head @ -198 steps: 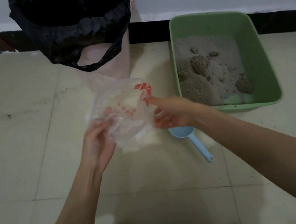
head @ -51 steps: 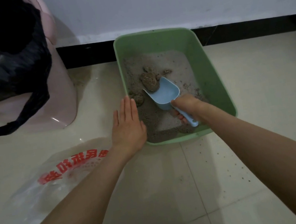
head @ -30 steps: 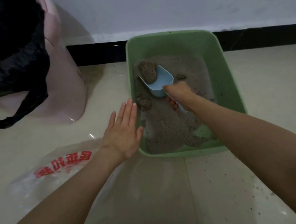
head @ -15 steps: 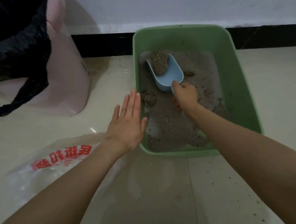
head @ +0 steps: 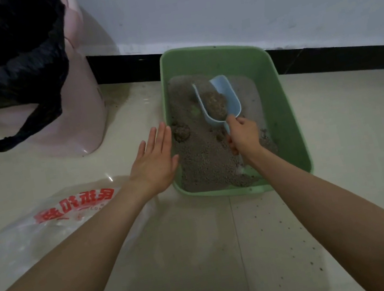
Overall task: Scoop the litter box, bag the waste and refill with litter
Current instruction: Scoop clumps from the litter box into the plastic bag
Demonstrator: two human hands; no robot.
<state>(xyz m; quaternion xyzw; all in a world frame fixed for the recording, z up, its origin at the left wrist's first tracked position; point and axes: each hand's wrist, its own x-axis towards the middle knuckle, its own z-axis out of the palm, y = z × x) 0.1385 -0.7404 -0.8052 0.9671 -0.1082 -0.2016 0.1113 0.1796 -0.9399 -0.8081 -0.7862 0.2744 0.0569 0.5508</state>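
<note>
A person crouches over a green rectangular plastic litter box (head: 285,105) set on a pale tiled floor (head: 203,256) against a white wall. The right hand (head: 243,137) is curled around the handle of a light blue plastic scoop (head: 231,98), gripping it. The scoop is raised over the grey litter, tilted, with a brown clump of waste (head: 214,102) sitting in its bowl. The left hand (head: 155,161) lies flat with straight fingers against the box's left wall, holding nothing, seemingly steadying the box. More clumps (head: 181,132) remain in the litter near the left wall. To the left, flat on the floor, lies a clear plastic bag with red lettering (head: 74,204). Behind it stands a pink bin lined with a black bag (head: 6,61).

The scooping step appears to be in hand, with one load lifted. Next, the load likely needs carrying level across to the clear bag, whose mouth lies flat and would need the free hand to open it
</note>
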